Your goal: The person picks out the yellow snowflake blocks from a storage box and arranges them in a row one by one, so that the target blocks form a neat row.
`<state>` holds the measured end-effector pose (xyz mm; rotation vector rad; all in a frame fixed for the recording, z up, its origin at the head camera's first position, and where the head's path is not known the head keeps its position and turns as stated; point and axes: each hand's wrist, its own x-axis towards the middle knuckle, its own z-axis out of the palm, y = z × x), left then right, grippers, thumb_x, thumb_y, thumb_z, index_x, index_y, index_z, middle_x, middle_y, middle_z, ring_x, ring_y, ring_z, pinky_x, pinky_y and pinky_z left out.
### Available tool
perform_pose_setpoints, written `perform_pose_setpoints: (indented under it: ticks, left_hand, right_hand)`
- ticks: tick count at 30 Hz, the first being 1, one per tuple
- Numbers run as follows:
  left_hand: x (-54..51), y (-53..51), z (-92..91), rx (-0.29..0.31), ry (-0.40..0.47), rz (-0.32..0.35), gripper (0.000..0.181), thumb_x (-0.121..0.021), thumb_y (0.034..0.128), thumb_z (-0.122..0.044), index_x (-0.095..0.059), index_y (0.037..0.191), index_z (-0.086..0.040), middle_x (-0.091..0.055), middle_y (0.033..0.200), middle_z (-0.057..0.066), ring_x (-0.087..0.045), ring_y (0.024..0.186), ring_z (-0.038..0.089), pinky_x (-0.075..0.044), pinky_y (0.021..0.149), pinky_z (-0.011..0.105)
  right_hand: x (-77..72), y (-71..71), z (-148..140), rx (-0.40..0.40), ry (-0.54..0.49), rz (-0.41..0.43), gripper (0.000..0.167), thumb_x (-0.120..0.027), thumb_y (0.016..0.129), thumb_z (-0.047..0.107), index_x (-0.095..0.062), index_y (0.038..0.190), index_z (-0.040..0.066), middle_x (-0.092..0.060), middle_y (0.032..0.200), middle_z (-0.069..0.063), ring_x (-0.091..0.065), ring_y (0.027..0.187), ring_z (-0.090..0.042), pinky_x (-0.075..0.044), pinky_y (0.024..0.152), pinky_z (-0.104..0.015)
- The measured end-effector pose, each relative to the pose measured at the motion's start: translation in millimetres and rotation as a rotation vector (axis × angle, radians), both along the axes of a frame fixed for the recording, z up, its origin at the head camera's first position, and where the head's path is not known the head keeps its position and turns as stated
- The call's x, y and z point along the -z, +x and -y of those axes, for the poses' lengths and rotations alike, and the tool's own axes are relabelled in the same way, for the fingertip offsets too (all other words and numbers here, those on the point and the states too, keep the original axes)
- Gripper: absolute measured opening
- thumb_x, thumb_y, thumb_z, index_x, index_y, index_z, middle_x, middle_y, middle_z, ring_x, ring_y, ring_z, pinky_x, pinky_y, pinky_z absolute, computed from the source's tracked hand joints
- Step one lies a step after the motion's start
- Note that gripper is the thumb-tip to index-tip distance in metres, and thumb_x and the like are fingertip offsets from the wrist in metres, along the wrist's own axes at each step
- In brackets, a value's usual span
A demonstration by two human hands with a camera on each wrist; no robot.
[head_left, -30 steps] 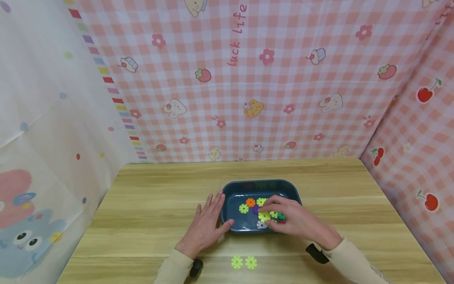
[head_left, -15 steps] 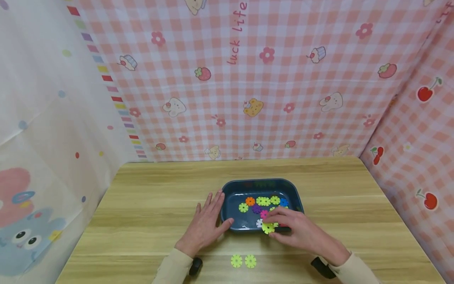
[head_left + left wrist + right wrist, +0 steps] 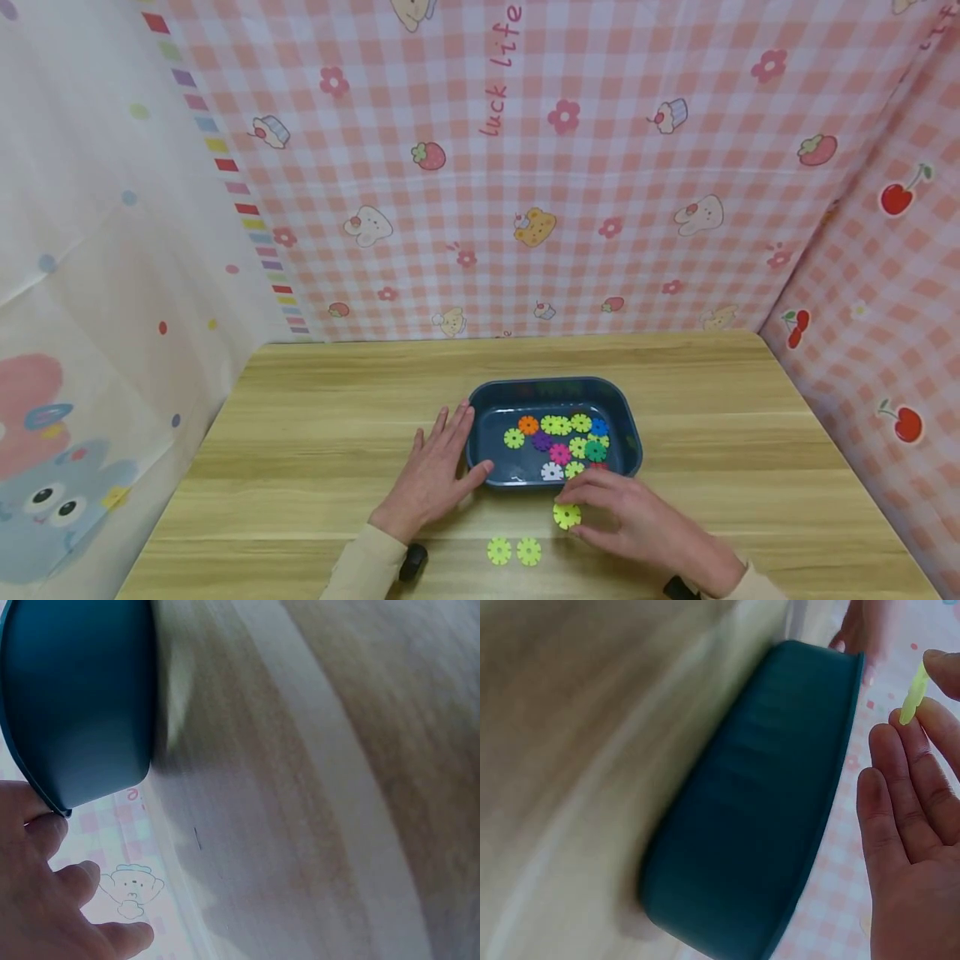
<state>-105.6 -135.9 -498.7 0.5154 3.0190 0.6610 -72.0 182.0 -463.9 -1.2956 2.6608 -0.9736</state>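
Between the thumb and fingertips of my right hand (image 3: 633,518) is a yellow-green notched plastic disc (image 3: 567,516), held just in front of the dark blue tray. The right wrist view shows this disc (image 3: 914,694) edge-on in the pinch. My left hand (image 3: 429,483) rests against the left end of the tray (image 3: 480,387), its fingers fairly straight along the rim and the thumb at the front corner. Inside the tray lie several notched discs, among them an orange disc (image 3: 528,425), a pink disc (image 3: 559,454), a white disc (image 3: 552,472) and a green disc (image 3: 596,451).
Two yellow-green discs, a left one (image 3: 499,551) and a right one (image 3: 528,552), lie side by side on the wooden table (image 3: 337,400) in front of the tray. A checked cloth (image 3: 480,192) hangs behind the table, with more cloth at both sides.
My right hand has come out of the tray toward the front edge, carrying the yellow-green disc over its rim. Discs it covered now show. The left hand stays put.
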Motion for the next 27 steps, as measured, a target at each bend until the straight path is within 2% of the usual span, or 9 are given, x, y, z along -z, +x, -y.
perform_pose_setpoints:
  ticks: [6,10,19,23,27]
  left_hand:
    - [-0.4,0.1,-0.1,0.005,-0.007,-0.01,0.088,-0.048,0.1006,-0.065,-0.025,0.165,-0.01,-0.017,0.173,0.006,-0.015,0.158,0.035,-0.018,0.12,0.068]
    - [-0.1,0.2,-0.2,0.007,-0.007,-0.01,0.087,-0.049,0.1008,-0.064,-0.025,0.165,-0.01,-0.018,0.172,0.007,-0.015,0.158,0.036,-0.019,0.12,0.068]
    - [-0.9,0.5,-0.4,0.0,-0.014,-0.006,0.087,-0.051,0.1009,-0.061,-0.024,0.165,-0.01,-0.018,0.172,0.007,-0.014,0.158,0.034,-0.018,0.12,0.068]
    - [-1.5,0.3,-0.6,-0.001,-0.007,-0.002,0.087,-0.052,0.1009,-0.06,-0.024,0.165,-0.01,-0.017,0.172,0.006,-0.013,0.158,0.034,-0.017,0.12,0.068]
    - [-1.9,0.2,-0.6,-0.002,-0.003,0.0,0.086,-0.053,0.1008,-0.06,-0.025,0.165,-0.01,-0.018,0.172,0.006,-0.014,0.158,0.034,-0.017,0.12,0.068]
  right_hand:
    - [5.4,6.8,1,-0.009,0.037,0.145,0.028,-0.074,0.098,0.027,-0.073,0.125,0.023,-0.066,0.124,0.012,-0.062,0.111,-0.007,-0.057,0.093,-0.03]
    - [10.6,9.4,1,-0.018,0.042,0.191,0.028,-0.07,0.1,0.034,-0.072,0.126,0.023,-0.065,0.124,0.013,-0.062,0.11,-0.005,-0.057,0.093,-0.029]
    - [20.2,7.9,1,-0.03,0.088,0.377,0.031,-0.065,0.102,0.041,-0.07,0.129,0.026,-0.063,0.126,0.017,-0.059,0.11,-0.002,-0.055,0.094,-0.024]
    - [24.5,6.9,2,-0.029,0.104,0.382,0.031,-0.066,0.102,0.04,-0.07,0.129,0.026,-0.063,0.125,0.017,-0.059,0.109,-0.002,-0.054,0.094,-0.025]
    - [28.8,6.4,4,-0.046,0.116,0.327,0.03,-0.066,0.102,0.04,-0.07,0.128,0.025,-0.064,0.124,0.016,-0.059,0.107,-0.001,-0.055,0.094,-0.026]
